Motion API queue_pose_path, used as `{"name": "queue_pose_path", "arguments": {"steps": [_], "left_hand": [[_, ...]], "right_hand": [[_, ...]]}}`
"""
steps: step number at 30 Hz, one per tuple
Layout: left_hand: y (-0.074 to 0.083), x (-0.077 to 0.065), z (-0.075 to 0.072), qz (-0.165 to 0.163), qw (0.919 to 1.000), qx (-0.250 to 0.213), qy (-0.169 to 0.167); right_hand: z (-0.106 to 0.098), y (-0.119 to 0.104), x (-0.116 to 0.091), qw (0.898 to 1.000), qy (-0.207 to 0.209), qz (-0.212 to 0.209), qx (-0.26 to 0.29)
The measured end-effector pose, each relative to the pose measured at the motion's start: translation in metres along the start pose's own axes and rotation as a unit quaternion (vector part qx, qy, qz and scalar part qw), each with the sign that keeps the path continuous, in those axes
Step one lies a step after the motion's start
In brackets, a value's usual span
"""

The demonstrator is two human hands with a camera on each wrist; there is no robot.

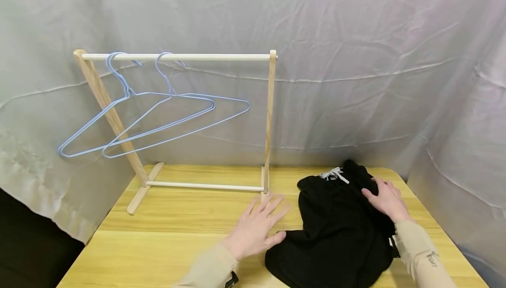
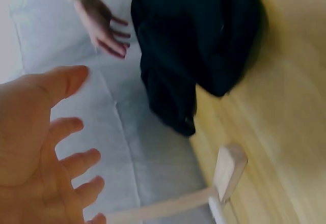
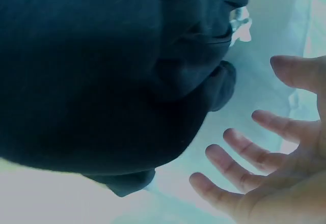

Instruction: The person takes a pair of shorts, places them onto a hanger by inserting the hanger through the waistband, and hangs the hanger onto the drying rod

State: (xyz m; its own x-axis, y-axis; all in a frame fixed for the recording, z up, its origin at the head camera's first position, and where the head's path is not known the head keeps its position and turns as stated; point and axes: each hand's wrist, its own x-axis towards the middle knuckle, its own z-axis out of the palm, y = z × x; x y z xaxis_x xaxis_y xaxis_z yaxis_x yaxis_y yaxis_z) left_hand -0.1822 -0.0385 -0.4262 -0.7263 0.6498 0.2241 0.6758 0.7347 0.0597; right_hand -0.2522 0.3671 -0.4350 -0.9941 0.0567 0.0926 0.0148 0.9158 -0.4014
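Note:
A black drawstring garment (image 1: 340, 231), which looks like shorts or trousers, lies bunched on the right half of the table. Its white drawstring (image 1: 334, 174) is tied in a bow at the far end. My left hand (image 1: 257, 226) hovers at the garment's left side with fingers spread, thumb near the cloth. On the other side, my right hand (image 1: 385, 198) is at the upper right edge, fingers loosely extended. The right wrist view shows this hand (image 3: 275, 158) with spread fingers and nothing in them, beside the dark cloth (image 3: 112, 81).
A wooden rack (image 1: 178, 57) stands at the back left of the table (image 1: 166, 244). Several light blue wire hangers (image 1: 158, 125) hang from its top bar. The rack's right foot (image 1: 265, 196) is just beyond my left fingertips. Grey curtains (image 1: 356, 59) enclose the back and sides.

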Motion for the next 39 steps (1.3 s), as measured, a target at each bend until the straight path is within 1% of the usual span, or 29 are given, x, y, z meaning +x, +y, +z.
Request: {"name": "queue_pose_path", "arguments": {"steps": [2,5,8,10,12,14,17,19,22,24,26,29,33,35,36,39], "left_hand": [[0.005,0.003,0.003,0.027,0.9995,0.009,-0.016],[0.011,0.007,0.008,0.079,0.9961,0.025,-0.030],[0.018,0.010,0.015,0.136,0.9897,0.029,-0.034],[0.023,0.011,0.019,0.168,0.9847,0.028,-0.039],[0.028,0.012,0.023,0.189,0.9806,0.028,-0.046],[0.032,0.014,0.027,0.200,0.9776,0.030,-0.058],[0.039,0.018,0.032,0.200,0.9762,0.017,-0.083],[0.042,0.023,0.035,0.190,0.9757,-0.001,-0.109],[0.045,0.029,0.041,0.163,0.9742,-0.030,-0.153],[0.048,0.033,0.046,0.144,0.9741,-0.028,-0.172],[0.052,0.036,0.050,0.127,0.9757,-0.017,-0.178],[0.057,0.041,0.056,0.111,0.9801,0.016,-0.164],[0.064,0.044,0.065,0.096,0.9869,0.035,-0.124],[0.065,0.045,0.068,0.092,0.9894,0.038,-0.106],[0.064,0.046,0.069,0.089,0.9903,0.031,-0.103],[0.060,0.048,0.071,0.094,0.9918,0.015,-0.085]], "right_hand": [[0.000,0.002,0.000,1.000,0.001,0.010,-0.009],[0.002,0.005,-0.001,0.999,-0.008,0.027,-0.020],[0.004,0.008,-0.001,0.998,-0.038,0.047,-0.018],[0.006,0.009,-0.001,0.996,-0.062,0.057,-0.014],[0.008,0.010,0.001,0.995,-0.083,0.061,-0.014],[0.012,0.011,0.002,0.994,-0.095,0.056,-0.024],[0.016,0.012,0.005,0.992,-0.108,0.053,-0.039],[0.019,0.012,0.007,0.991,-0.114,0.053,-0.046],[0.024,0.011,0.009,0.990,-0.116,0.054,-0.051],[0.027,0.009,0.009,0.991,-0.112,0.053,-0.052],[0.031,0.007,0.009,0.992,-0.104,0.054,-0.053],[0.036,0.003,0.008,0.993,-0.085,0.052,-0.061],[0.043,0.002,0.007,0.995,-0.055,0.040,-0.069],[0.043,0.003,0.006,0.996,-0.042,0.035,-0.065],[0.043,0.004,0.006,0.997,-0.036,0.035,-0.061],[0.039,0.007,0.007,0.998,-0.027,0.040,-0.042]]}}
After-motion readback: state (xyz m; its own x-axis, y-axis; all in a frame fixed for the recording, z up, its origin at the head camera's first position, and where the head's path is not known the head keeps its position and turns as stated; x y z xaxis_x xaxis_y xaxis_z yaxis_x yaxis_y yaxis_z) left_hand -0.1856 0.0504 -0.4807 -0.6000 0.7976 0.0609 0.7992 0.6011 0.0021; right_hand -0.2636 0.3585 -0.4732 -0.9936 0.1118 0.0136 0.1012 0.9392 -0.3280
